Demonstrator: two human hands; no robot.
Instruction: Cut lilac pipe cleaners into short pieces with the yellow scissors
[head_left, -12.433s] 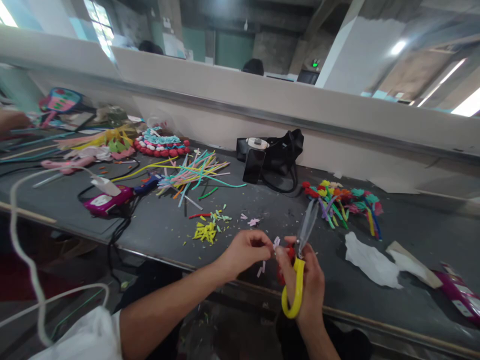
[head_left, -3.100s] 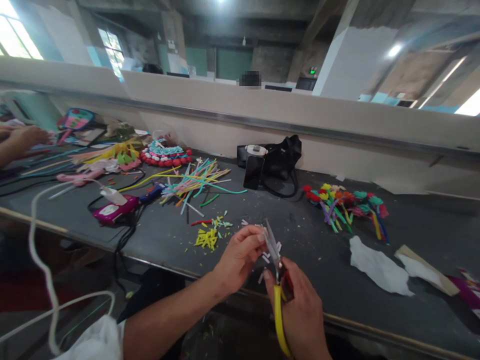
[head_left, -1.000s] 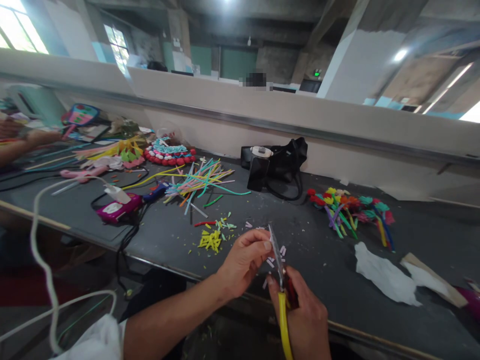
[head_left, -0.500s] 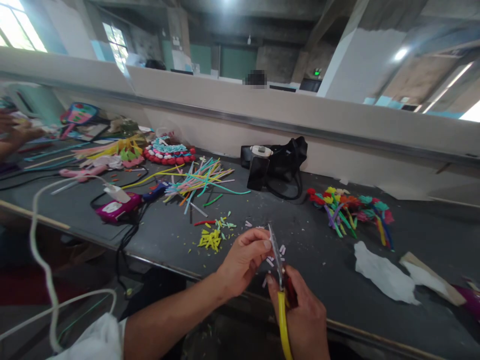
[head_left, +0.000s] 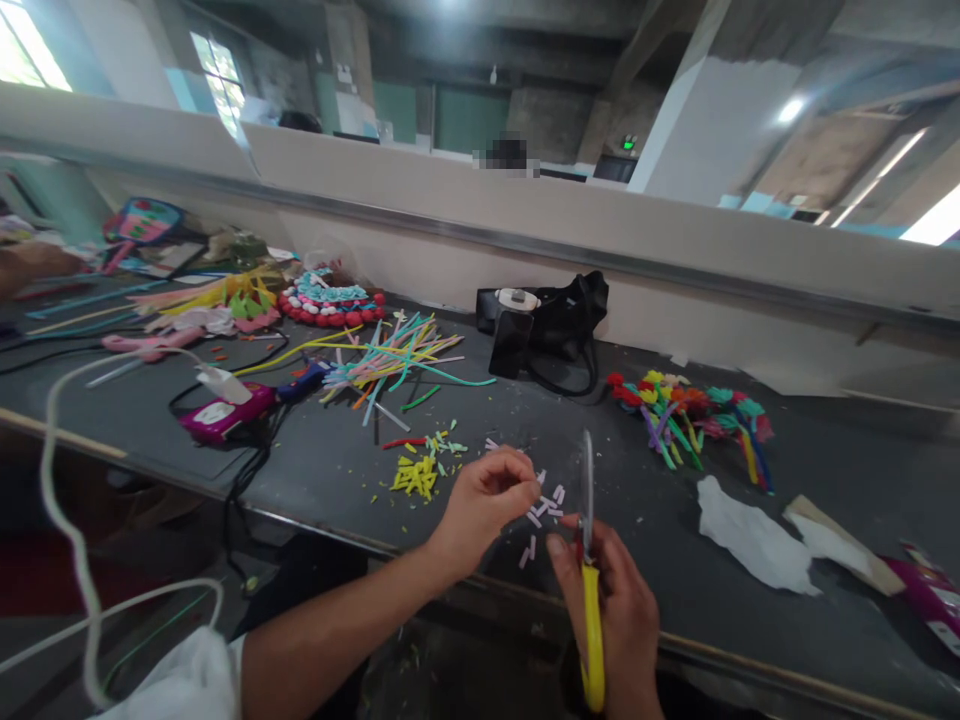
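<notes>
My right hand (head_left: 615, 620) is wrapped round the yellow handle of a pair of scissors (head_left: 587, 520), whose blades point up and away over the dark table's (head_left: 330, 465) front edge. My left hand (head_left: 484, 500) is just to the left of the blades, its fingertips pinched together on a small pale piece that is too small to name. Several short pale pink cut bits (head_left: 544, 505) lie on the table between the two hands.
Yellow and green cut scraps (head_left: 416, 470) lie left of my hands, with loose coloured strips (head_left: 397, 355), a pink glue gun (head_left: 221, 415) and a round red and blue craft piece (head_left: 330, 298) beyond. A black bag (head_left: 555, 320), finished coloured flowers (head_left: 686, 410) and white paper (head_left: 750, 535) sit to the right. Another person's hand (head_left: 30, 265) is at far left.
The scissors have moved a little to the right, away from my left hand, and now stand more upright. My left hand stays pinched in about the same place.
</notes>
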